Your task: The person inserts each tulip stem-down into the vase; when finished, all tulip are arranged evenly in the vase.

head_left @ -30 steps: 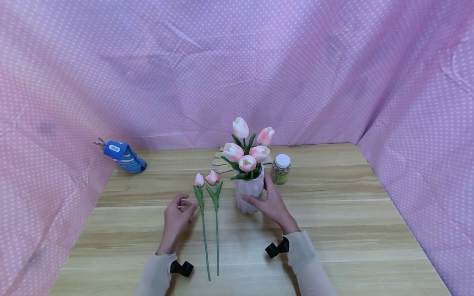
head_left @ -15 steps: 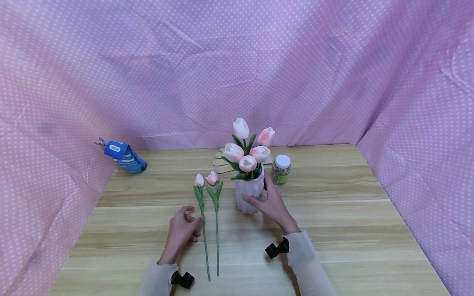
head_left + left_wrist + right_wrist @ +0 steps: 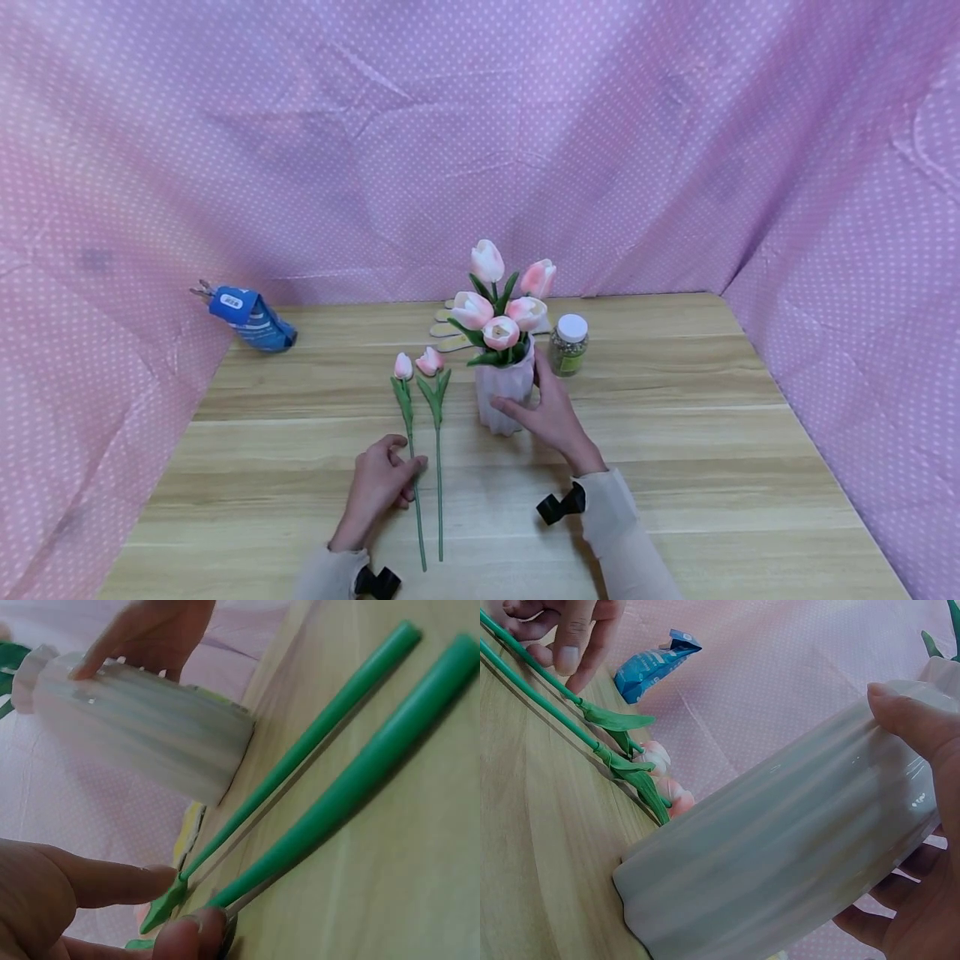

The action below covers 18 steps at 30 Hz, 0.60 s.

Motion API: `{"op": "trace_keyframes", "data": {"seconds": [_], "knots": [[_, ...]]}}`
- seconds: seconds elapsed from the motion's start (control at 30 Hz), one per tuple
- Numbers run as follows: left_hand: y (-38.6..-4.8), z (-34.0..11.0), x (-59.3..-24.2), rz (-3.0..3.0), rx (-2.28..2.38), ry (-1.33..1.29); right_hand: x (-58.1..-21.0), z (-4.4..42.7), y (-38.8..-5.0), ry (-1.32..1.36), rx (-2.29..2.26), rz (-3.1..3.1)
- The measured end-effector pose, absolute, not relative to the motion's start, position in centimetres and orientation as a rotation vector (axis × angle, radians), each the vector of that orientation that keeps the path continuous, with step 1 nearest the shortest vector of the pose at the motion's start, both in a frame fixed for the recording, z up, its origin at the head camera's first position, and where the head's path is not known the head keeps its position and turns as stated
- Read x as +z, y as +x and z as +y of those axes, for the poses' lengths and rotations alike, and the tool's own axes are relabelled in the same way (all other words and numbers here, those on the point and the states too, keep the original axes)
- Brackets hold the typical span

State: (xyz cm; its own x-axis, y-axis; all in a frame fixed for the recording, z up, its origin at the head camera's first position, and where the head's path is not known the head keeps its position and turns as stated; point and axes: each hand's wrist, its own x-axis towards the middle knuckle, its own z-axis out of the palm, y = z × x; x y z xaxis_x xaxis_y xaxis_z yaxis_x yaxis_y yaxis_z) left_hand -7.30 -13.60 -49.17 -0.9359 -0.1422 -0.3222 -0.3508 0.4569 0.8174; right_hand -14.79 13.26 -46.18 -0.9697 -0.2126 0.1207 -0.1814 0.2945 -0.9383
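Two pink tulips lie side by side on the wooden table, the left stem [image 3: 419, 521] and the right stem [image 3: 440, 500] both green. My left hand [image 3: 380, 483] is at the left stem, thumb and fingers slightly apart around it; in the left wrist view, fingertips [image 3: 196, 930] meet that stem [image 3: 300, 844], with no clear pinch. My right hand [image 3: 555, 417] grips the white ribbed vase [image 3: 498, 400] from the right, thumb across its front. Several pink tulips [image 3: 501, 332] stand in the vase. The right wrist view shows the vase [image 3: 780, 840] up close.
A jar with a white lid [image 3: 572, 328] stands right of the vase. Behind the vase lies a yellow and white glove [image 3: 452, 342], partly hidden. A blue bag [image 3: 258, 322] with a metal tool poking out sits at the back left, before a pink dotted cloth.
My left hand has moved down along the left tulip and a little to the right, from beside its leaves to its stem. My right hand and the vase have stayed in place.
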Motion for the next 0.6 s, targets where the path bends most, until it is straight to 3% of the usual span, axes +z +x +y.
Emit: {"op": "trace_keyframes", "data": {"seconds": [0.6], "knots": [[-7.08,-12.66,-49.29,2.661,1.32,-0.396,-46.1,13.17,-14.74,-0.41,-1.827,2.505]]}}
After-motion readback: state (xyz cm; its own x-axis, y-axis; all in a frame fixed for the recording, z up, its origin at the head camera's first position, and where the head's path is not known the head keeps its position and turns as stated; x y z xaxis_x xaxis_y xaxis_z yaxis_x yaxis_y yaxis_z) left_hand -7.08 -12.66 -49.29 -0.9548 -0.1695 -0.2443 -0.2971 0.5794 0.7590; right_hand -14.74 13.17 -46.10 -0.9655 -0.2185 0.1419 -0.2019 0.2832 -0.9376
